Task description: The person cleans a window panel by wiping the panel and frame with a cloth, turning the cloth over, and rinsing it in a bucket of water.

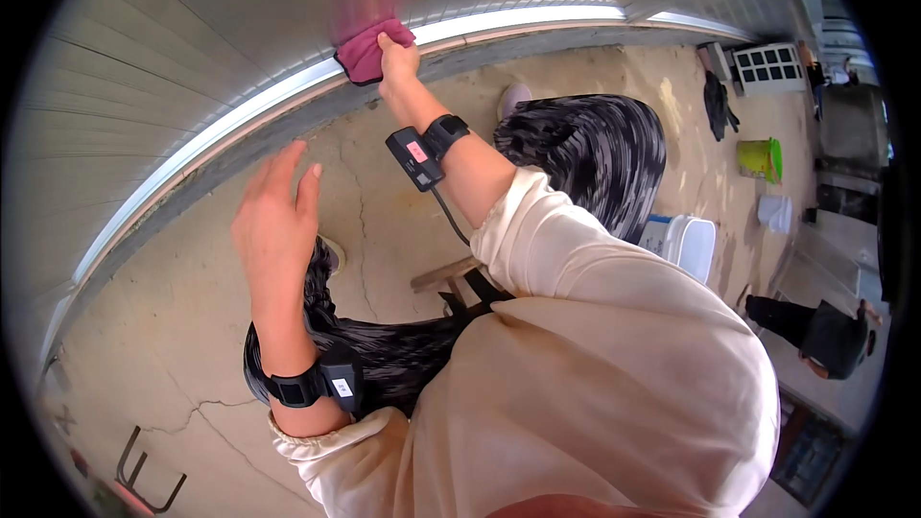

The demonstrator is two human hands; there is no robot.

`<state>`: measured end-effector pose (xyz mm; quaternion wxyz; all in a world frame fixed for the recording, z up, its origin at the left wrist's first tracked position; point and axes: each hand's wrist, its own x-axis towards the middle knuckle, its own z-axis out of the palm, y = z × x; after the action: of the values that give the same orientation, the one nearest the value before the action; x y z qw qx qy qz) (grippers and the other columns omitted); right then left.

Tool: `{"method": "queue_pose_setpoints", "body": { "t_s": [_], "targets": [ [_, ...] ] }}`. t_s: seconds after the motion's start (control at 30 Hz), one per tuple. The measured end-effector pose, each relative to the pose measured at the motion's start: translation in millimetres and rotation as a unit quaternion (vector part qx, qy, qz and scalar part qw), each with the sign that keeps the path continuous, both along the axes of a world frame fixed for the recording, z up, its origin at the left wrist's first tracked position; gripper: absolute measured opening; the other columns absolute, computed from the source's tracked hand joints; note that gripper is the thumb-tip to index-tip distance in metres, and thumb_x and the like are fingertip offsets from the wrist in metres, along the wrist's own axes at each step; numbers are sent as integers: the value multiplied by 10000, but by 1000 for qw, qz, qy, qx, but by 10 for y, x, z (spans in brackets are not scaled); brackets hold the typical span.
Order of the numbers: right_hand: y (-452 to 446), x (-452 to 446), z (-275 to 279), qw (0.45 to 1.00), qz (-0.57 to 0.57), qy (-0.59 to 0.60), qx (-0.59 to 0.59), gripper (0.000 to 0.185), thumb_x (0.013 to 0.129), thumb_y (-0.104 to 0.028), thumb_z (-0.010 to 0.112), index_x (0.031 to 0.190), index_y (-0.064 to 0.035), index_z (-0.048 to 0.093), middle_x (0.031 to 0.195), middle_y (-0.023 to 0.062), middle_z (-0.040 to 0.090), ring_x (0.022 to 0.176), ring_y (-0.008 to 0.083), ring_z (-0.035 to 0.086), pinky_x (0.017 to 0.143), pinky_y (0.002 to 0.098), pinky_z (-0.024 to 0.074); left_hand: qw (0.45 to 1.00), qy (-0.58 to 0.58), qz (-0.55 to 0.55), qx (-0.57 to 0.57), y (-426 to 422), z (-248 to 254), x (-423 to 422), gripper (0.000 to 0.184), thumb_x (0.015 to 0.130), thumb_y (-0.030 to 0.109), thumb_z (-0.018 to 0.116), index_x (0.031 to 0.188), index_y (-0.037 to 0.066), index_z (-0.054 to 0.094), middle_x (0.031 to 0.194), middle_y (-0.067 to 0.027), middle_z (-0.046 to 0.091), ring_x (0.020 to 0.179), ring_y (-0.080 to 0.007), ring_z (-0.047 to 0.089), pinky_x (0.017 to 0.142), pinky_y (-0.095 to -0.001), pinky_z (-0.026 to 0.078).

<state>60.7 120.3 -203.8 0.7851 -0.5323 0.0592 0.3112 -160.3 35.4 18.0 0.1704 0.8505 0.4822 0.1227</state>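
Observation:
My right hand (398, 59) grips a dark pink cloth (363, 53), its thumb on top. The cloth lies against the pale strip (259, 105) along the foot of the ribbed metal wall (144, 77). To the left and lower, my left hand (276, 216) hangs above the concrete floor with its fingers stretched out and its back showing. Nothing is in it. Both forearms wear black straps with small devices.
A wooden stool (441, 275) shows partly beneath me. A white bucket (693, 247) stands beside my leg. Farther right are a green bucket (760, 160), a pale bucket (774, 213), a white crate (769, 67) and a person (833, 338). A metal frame (144, 480) lies lower left.

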Motion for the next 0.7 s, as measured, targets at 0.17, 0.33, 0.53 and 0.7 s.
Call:
{"method": "queue_pose_setpoints", "body": {
  "t_s": [0.17,0.33,0.53,0.7],
  "targets": [
    [-191,182,137,987,102,39,-116,289,711,-80,710,968,0,605,936,90,618,835,197,585,729,326,462,999,24,11,-41,58,-79,-40,279,843,279,562,1080,139,609,999,-71,640,925,-231,611,749,-335,469],
    [-448,1053,-18,996,-49,75,5,423,798,-148,660,1166,-47,478,1115,88,558,978,260,566,873,491,436,999,35,2,-12,7,-59,-22,279,837,277,563,1075,135,600,1000,-74,634,910,-255,605,731,-359,478],
    [-269,682,35,987,1,129,-99,474,823,-178,630,1238,-127,406,1235,92,470,1130,282,461,940,582,333,999,-5,-44,-2,-139,-10,-19,271,824,276,577,1052,133,601,947,-66,633,855,-271,600,675,-373,484],
    [116,-464,291,980,40,154,-122,545,804,-177,657,1261,-105,370,1268,114,420,1078,320,482,861,579,408,999,-20,-25,6,-135,16,-140,258,824,275,578,1034,128,605,902,-57,630,818,-262,601,648,-368,482]
  ]
}}
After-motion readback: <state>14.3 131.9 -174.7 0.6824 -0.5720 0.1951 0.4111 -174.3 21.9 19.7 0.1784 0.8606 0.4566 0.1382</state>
